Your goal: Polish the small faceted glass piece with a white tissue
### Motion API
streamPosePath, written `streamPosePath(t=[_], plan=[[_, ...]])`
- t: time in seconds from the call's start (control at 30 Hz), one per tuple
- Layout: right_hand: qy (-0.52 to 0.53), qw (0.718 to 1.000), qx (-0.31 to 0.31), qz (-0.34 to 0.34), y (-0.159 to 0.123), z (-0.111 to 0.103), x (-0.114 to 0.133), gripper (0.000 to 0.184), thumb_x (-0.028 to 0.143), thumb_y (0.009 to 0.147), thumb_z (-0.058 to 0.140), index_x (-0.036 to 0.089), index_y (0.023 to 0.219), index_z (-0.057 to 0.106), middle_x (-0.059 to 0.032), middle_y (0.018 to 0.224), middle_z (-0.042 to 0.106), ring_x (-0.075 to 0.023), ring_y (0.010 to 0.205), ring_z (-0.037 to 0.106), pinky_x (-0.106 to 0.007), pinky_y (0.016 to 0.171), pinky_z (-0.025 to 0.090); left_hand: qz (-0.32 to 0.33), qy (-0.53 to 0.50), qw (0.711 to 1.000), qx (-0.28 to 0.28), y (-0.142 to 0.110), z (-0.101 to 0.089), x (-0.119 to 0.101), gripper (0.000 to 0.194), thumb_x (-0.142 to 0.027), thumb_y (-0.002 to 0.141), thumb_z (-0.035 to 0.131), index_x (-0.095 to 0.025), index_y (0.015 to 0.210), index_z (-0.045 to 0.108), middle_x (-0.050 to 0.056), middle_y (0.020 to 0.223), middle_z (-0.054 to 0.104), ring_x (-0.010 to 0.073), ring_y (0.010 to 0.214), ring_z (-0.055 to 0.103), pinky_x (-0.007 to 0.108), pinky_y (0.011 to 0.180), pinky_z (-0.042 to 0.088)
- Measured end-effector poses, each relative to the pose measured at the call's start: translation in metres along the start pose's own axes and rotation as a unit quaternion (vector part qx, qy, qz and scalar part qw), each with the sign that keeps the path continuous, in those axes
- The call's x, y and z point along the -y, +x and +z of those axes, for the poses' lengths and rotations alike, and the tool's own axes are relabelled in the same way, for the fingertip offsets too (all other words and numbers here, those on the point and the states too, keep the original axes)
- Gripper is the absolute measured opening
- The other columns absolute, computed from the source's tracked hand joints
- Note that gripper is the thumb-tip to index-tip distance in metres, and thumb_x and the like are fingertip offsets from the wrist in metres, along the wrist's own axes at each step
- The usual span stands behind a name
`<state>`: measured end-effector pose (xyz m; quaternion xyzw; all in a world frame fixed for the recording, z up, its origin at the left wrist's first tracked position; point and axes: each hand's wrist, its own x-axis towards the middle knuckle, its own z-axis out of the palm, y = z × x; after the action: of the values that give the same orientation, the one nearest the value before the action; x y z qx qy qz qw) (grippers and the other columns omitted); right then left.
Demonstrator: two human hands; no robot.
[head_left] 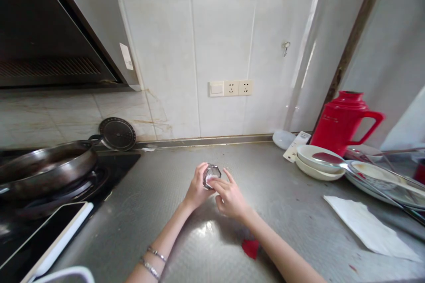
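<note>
My left hand (198,191) is wrapped around a small, dark-rimmed faceted glass (215,170), tilted so that its mouth faces me. Fingers of my right hand (229,195) are stretched out at the glass's mouth, with their tips just inside it; one finger stands apart beside the rim. Something pale shows inside the glass near those fingertips, too small to make out. Both hands are over the middle of the grey metal counter (172,168). Under my right forearm lies a red scrap (250,248), partly hidden.
On the left, a pan (49,168) sits on the black stove, with a white-edged device (49,243) in front. At right stand a red thermos jug (341,124), stacked white bowls (318,172), plates (392,201) with utensils, and a white napkin (368,225).
</note>
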<state>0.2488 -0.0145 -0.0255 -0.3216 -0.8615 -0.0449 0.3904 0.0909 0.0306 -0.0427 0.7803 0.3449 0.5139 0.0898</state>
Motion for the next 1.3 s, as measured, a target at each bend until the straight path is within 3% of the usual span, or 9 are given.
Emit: streamPosePath(t=[0.17, 0.3, 0.5, 0.63, 0.7, 0.83, 0.93, 1.07, 1.3], plan=[[-0.042, 0.999, 0.0, -0.031, 0.003, -0.016, -0.014, 0.04, 0.0, 0.075, 0.04, 0.021, 0.103, 0.06, -0.0073, 0.106, 0.07, -0.0182, 0.11, 0.06, -0.055, 0.113, 0.006, -0.022, -0.022, 0.999, 0.011, 0.008, -0.004, -0.01, 0.075, -0.018, 0.06, 0.074, -0.02, 0.125, 0.038, 0.013, 0.124, 0.052, 0.0265, 0.115, 0.053, 0.041, 0.098, 0.043], [-0.026, 0.999, 0.006, -0.022, 0.003, -0.022, -0.015, 0.04, 0.0, 0.073, 0.043, 0.021, 0.103, 0.06, -0.0077, 0.105, 0.07, -0.0199, 0.108, 0.06, -0.059, 0.111, 0.006, -0.08, -0.093, 0.991, 0.05, 0.013, -0.007, -0.014, 0.079, -0.021, 0.056, 0.078, -0.021, 0.123, 0.036, 0.011, 0.116, 0.058, 0.0236, 0.104, 0.059, 0.037, 0.09, 0.047], [0.097, 0.992, 0.008, 0.085, 0.005, -0.019, -0.013, 0.033, 0.006, 0.07, 0.051, 0.022, 0.096, 0.063, -0.0037, 0.093, 0.072, -0.0206, 0.09, 0.067, -0.055, 0.104, 0.03, -0.167, -0.292, 0.938, 0.09, 0.015, -0.006, -0.011, 0.07, -0.023, 0.053, 0.082, -0.021, 0.106, 0.037, 0.007, 0.105, 0.057, 0.0187, 0.094, 0.06, 0.031, 0.081, 0.048], [0.168, 0.975, -0.018, 0.145, 0.009, -0.021, -0.011, 0.032, 0.007, 0.068, 0.053, 0.02, 0.093, 0.067, -0.0041, 0.09, 0.073, -0.0214, 0.084, 0.067, -0.038, 0.084, 0.051, -0.226, -0.382, 0.895, 0.05, 0.016, -0.003, -0.01, 0.074, -0.026, 0.046, 0.085, -0.021, 0.104, 0.039, 0.004, 0.096, 0.058, 0.0173, 0.088, 0.061, 0.03, 0.079, 0.047], [0.202, 0.966, -0.026, 0.161, 0.01, -0.021, -0.008, 0.033, 0.007, 0.068, 0.053, 0.02, 0.095, 0.068, -0.0041, 0.092, 0.073, -0.0217, 0.084, 0.067, -0.033, 0.077, 0.053, -0.256, -0.395, 0.882, 0.027, 0.017, -0.002, -0.011, 0.076, -0.031, 0.045, 0.085, -0.02, 0.106, 0.041, 0.004, 0.095, 0.06, 0.018, 0.086, 0.061, 0.031, 0.078, 0.047], [0.23, 0.961, -0.022, 0.155, 0.01, -0.019, -0.004, 0.041, 0.007, 0.067, 0.05, 0.02, 0.103, 0.065, -0.0044, 0.102, 0.071, -0.0227, 0.091, 0.067, -0.033, 0.081, 0.053, -0.284, -0.41, 0.867, 0.011, 0.015, 0.0, -0.016, 0.07, -0.041, 0.055, 0.08, -0.017, 0.113, 0.048, 0.008, 0.098, 0.063, 0.0217, 0.091, 0.061, 0.034, 0.081, 0.048], [0.183, 0.974, -0.015, 0.133, 0.008, -0.019, -0.003, 0.04, 0.008, 0.067, 0.05, 0.021, 0.103, 0.063, -0.0052, 0.101, 0.071, -0.0229, 0.093, 0.067, -0.039, 0.089, 0.05, -0.303, -0.464, 0.832, 0.017, 0.014, 0.001, -0.02, 0.062, -0.044, 0.063, 0.075, -0.016, 0.112, 0.051, 0.008, 0.096, 0.064, 0.0207, 0.085, 0.063, 0.033, 0.075, 0.05], [0.086, 0.994, 0.026, 0.066, 0.007, -0.025, -0.005, 0.041, 0.006, 0.068, 0.049, 0.023, 0.102, 0.061, -0.0035, 0.096, 0.072, -0.0205, 0.093, 0.066, -0.054, 0.106, 0.028, -0.341, -0.503, 0.794, 0.008, 0.011, 0.003, -0.023, 0.055, -0.049, 0.064, 0.073, -0.014, 0.104, 0.058, 0.007, 0.089, 0.066, 0.017, 0.076, 0.063, 0.027, 0.067, 0.05], [-0.035, 0.997, 0.059, -0.041, 0.007, -0.031, -0.01, 0.041, 0.0, 0.071, 0.045, 0.024, 0.1, 0.063, -0.0029, 0.102, 0.071, -0.0167, 0.106, 0.061, -0.057, 0.111, 0.008, -0.423, -0.528, 0.734, 0.061, 0.01, -0.002, -0.018, 0.055, -0.062, 0.069, 0.06, -0.014, 0.095, 0.065, 0.007, 0.076, 0.067, 0.0158, 0.056, 0.06, 0.026, 0.045, 0.048]])
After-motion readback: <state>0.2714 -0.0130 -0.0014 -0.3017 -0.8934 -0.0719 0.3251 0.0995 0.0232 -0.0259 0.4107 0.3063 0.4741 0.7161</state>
